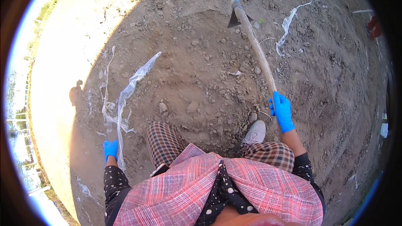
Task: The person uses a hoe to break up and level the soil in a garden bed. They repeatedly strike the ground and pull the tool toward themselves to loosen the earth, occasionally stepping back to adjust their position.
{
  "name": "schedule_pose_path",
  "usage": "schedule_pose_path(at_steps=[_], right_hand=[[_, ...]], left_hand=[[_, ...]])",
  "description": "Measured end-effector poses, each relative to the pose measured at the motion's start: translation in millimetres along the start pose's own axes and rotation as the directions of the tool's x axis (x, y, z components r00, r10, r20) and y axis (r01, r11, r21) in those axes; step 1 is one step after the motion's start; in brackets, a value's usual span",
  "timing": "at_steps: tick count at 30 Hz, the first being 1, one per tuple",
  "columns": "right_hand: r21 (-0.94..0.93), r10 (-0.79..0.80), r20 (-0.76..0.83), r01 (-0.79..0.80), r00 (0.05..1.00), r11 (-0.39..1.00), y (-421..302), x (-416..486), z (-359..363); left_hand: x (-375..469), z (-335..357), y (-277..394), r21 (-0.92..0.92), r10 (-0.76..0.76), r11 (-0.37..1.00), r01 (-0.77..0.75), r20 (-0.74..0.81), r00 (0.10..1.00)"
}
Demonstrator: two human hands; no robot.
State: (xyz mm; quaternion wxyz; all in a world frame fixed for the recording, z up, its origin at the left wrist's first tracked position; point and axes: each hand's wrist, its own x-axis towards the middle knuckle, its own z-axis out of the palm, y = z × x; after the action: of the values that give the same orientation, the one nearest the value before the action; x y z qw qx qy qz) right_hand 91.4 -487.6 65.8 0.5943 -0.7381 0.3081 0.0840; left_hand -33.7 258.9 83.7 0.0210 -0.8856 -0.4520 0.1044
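Note:
My right hand (282, 112), in a blue glove, is closed around the wooden handle of a hoe (258, 51). The handle runs up and away from me to a dark metal blade (235, 18), which is at the soil. Off to my left side is my left hand (111, 149), also in a blue glove. Crumpled strips of clear plastic film (128, 89) stretch over the ground just beyond and beside it. The fingers of this hand are too small and turned away to tell whether they grip the film.
Dry, cloddy soil (194, 78) spreads around my feet, with stones in it. Another twisted plastic strip (287, 25) lies right of the hoe blade. A light shoe (255, 132) shows below me. At the far right edge are red-clad feet or legs (374, 28) of what appears to be another person.

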Motion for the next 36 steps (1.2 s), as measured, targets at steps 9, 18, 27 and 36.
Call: schedule_pose_path(at_steps=[9, 18, 27, 36], right_hand=[[-0.144, -0.010, -0.005, 0.009, 1.000, 0.990, -43, 66, -7], [-0.065, 0.357, -0.085, -0.362, 0.930, 0.930, 143, -57, -33], [-0.054, 0.037, -0.065, -0.041, 0.997, 0.998, 4, -28, -44], [-0.126, 0.012, 0.075, -0.003, 0.997, 0.992, -33, 115, 17]], left_hand=[[-78, 42, 268, -0.341, 0.715, 0.686, -0.642, 0.156, 0.682], [-126, 52, 323, 0.136, 0.716, 0.630, -0.765, 0.280, 0.639], [-121, 76, 343, 0.256, 0.684, 0.633, -0.731, 0.259, 0.682], [-120, 84, 344, 0.288, 0.691, 0.616, -0.733, 0.249, 0.679]])
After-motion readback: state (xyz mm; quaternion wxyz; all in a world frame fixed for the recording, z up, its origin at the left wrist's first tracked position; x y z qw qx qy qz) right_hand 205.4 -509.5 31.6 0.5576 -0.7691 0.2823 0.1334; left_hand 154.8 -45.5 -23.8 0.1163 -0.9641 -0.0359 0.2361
